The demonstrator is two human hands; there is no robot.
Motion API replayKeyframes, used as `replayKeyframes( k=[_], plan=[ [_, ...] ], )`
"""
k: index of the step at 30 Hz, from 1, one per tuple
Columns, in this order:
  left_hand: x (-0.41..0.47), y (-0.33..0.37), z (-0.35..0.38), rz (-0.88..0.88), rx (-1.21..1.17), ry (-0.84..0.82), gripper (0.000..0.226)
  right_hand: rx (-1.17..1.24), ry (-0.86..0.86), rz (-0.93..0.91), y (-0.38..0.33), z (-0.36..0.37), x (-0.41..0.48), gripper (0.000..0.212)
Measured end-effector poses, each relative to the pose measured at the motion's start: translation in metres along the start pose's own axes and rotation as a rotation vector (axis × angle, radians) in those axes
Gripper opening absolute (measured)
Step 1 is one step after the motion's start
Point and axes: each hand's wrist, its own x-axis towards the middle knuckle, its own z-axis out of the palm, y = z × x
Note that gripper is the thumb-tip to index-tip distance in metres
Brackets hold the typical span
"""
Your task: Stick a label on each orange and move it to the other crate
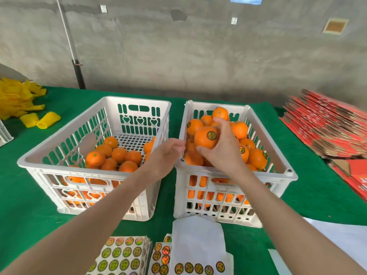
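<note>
Two white plastic crates stand side by side on green felt. The left crate holds several plain oranges on its floor. The right crate is piled with oranges, some showing round labels. My right hand grips a labelled orange above the right crate's near left part. My left hand hovers between the two crates with fingers loosely curled, holding nothing I can see. Sheets of round holographic labels lie at the table's near edge.
Yellow foam net sleeves are heaped at the far left. Flattened red cartons are stacked at the right. White backing paper lies in front of the right crate. A grey wall and a black pole stand behind.
</note>
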Motion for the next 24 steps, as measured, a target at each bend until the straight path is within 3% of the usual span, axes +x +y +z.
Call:
replayKeyframes(
  k=[3, 9, 11, 13, 16, 19, 22, 24],
  plan=[
    [0.018, -0.009, -0.006, -0.022, 0.267, -0.004, 0.032, -0.299, -0.134, 0.104, 0.025, -0.001, 0.030, 0.080],
    [0.017, -0.022, -0.017, 0.087, 0.303, -0.087, 0.044, -0.591, -0.429, 0.190, 0.045, 0.002, 0.038, 0.085],
    [0.016, -0.024, -0.023, 0.100, 0.168, -0.178, 0.042, -0.673, -0.492, 0.199, 0.033, -0.010, 0.043, 0.085],
    [0.019, -0.030, -0.049, 0.080, 0.036, -0.192, 0.035, -0.633, -0.405, 0.074, 0.007, -0.007, 0.049, 0.074],
    [0.037, -0.057, -0.100, 0.085, 0.065, -0.056, 0.030, -0.273, -0.219, -0.214, -0.048, 0.034, 0.044, 0.042],
    [0.059, -0.089, -0.149, -0.115, 0.442, 0.039, 0.021, -0.224, -0.460, -0.294, -0.085, 0.103, 0.038, 0.018],
    [0.078, -0.122, -0.185, -0.371, 0.812, -0.168, 0.027, -0.295, -0.695, -0.197, -0.088, 0.155, 0.041, 0.021],
    [0.085, -0.139, -0.202, -0.421, 0.935, -0.187, 0.031, -0.387, -0.758, -0.187, -0.080, 0.174, 0.041, 0.019]
  ],
)
